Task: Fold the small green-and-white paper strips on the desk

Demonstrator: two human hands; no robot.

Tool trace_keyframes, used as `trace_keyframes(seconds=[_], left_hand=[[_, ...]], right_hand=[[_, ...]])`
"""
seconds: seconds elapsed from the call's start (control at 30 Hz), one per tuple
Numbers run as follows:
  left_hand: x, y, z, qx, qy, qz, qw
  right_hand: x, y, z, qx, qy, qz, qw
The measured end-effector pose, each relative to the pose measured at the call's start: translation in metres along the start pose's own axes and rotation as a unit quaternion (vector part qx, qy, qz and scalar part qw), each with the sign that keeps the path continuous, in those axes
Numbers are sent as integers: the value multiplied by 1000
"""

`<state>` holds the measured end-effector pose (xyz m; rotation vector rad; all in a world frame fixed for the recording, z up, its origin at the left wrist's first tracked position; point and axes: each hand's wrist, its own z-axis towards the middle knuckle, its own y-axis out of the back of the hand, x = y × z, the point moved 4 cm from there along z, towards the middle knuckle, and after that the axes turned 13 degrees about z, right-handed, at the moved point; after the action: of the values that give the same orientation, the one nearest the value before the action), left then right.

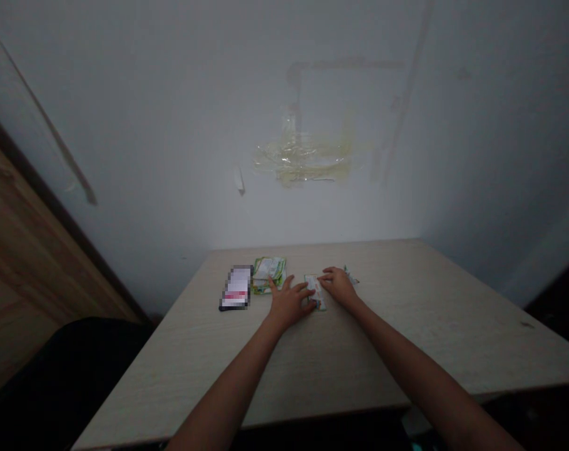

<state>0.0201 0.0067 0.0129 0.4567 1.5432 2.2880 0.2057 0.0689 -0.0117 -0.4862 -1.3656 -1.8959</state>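
A small white packet [315,290] lies on the pale wooden table [406,326] between my two hands. My left hand [288,302] rests flat with fingers spread, its fingertips touching the packet's left side and the edge of a stack of green-and-white packets [268,273]. My right hand [338,285] lies on the packet's right end, fingers curled down onto it. Behind my right hand a bit of another wrapper [350,274] peeks out.
A phone [237,288] with a lit screen lies left of the stack. The table stands against a white wall with old tape residue [303,160]. A wooden panel [21,263] is at the left, and a dark shape sits below it.
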Motion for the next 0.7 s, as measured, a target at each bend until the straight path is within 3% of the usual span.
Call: trace_keyframes(seconds=[0.47, 0.7], left_hand=[[-1, 0, -1, -13, -7, -1, 1000], [0, 1, -3, -22, -3, -9, 1000]], right_hand=[[13, -2, -3, -11, 16, -83, 996], [-2, -3, -2, -7, 21, -17, 1000]])
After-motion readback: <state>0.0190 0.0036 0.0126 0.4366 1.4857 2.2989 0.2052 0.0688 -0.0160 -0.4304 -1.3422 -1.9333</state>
